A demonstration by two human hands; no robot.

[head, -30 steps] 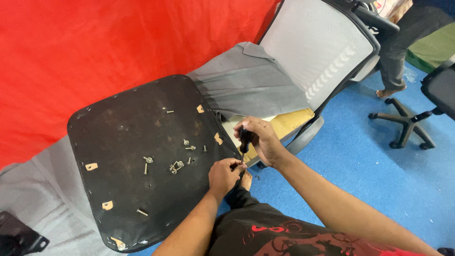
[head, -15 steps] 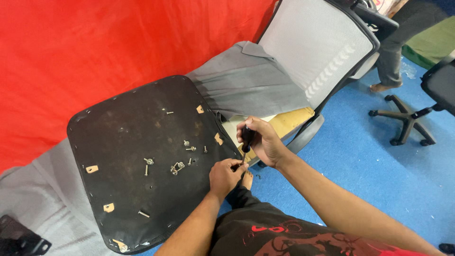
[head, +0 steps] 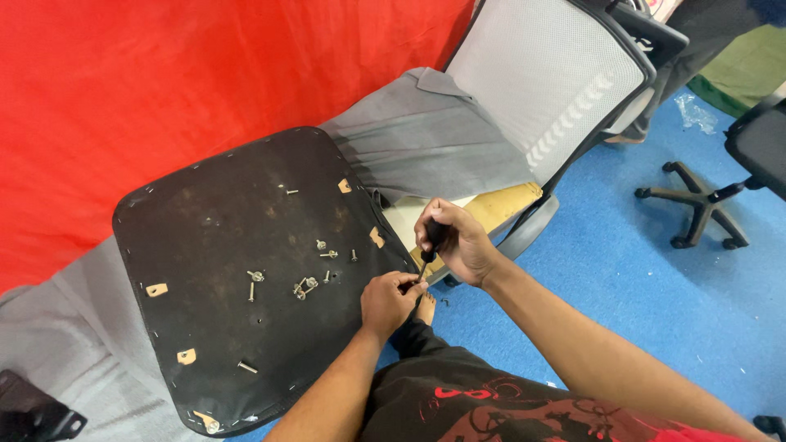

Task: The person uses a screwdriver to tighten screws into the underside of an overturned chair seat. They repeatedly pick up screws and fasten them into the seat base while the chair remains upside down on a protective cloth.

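Head view: blue carpet floor (head: 655, 286), red backdrop (head: 123, 98) at 10 o'clock. Upturned black seat base (head: 205, 245) carries loose bolts (head: 307, 285), so most fasteners look out. Right hand (head: 458, 245) clenched on screwdriver (head: 431, 245) at the edge, 3 o'clock; left hand (head: 389, 303) pinches near its tip. Grey mesh backrest (head: 548, 82) at 1 o'clock.

The scene is bright and evenly lit from overhead, with only soft shadows under the hands. The red backdrop (head: 164, 82) on the far left looks strongly saturated. Focus is sharp throughout, without glare; straight lines bow slightly toward the frame edges.
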